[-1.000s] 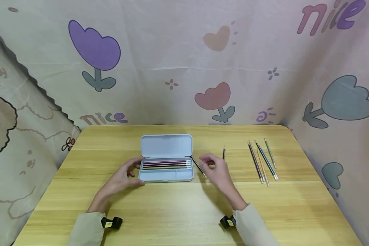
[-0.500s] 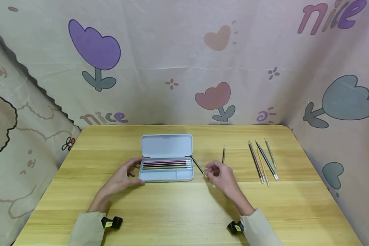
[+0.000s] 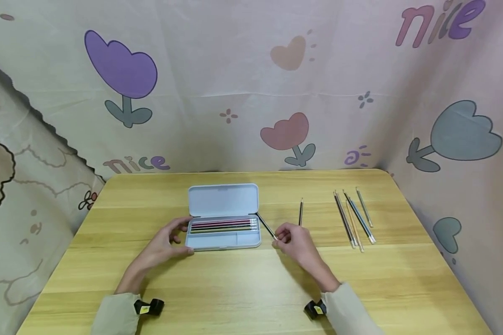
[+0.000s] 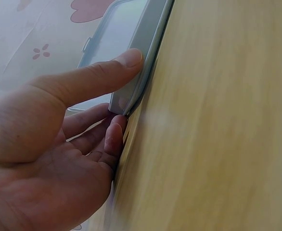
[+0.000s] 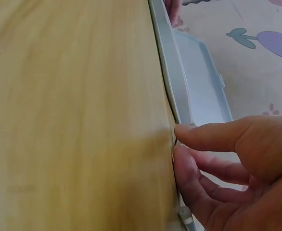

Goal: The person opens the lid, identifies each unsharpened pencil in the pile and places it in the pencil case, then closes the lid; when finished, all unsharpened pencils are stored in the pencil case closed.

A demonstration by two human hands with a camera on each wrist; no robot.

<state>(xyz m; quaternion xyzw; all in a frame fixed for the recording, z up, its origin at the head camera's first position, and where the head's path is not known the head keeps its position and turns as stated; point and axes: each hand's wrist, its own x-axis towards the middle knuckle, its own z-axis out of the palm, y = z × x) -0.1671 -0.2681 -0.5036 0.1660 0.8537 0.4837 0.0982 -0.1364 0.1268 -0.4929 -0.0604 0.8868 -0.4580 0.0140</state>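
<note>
A pale blue pencil case [image 3: 215, 239] lies with its lid raised, several pencils [image 3: 222, 226] side by side in its rear compartment. My left hand [image 3: 165, 244] grips the case's left end, thumb at the front corner and fingers round the side, as the left wrist view also shows. Beside the right end a dark pencil [image 3: 266, 225] lies slanted, its tip near the hinge. My right hand [image 3: 297, 244] pinches this pencil's near end between thumb and fingers; the fingertips mostly hide that end. Another dark pencil [image 3: 301, 211] lies just behind the right hand, partly covered by it.
Several loose pencils [image 3: 352, 221] lie in a group on the right of the wooden table [image 3: 234, 288]. A patterned cloth [image 3: 209, 70] hangs behind the table's back edge. A pencil's ferrule end [image 5: 185, 212] shows under the right hand in the right wrist view.
My right hand drew back a little to the right, then came back to the slanted pencil's near end and pinches it. The left hand stays on the case. The head view has shifted slightly.
</note>
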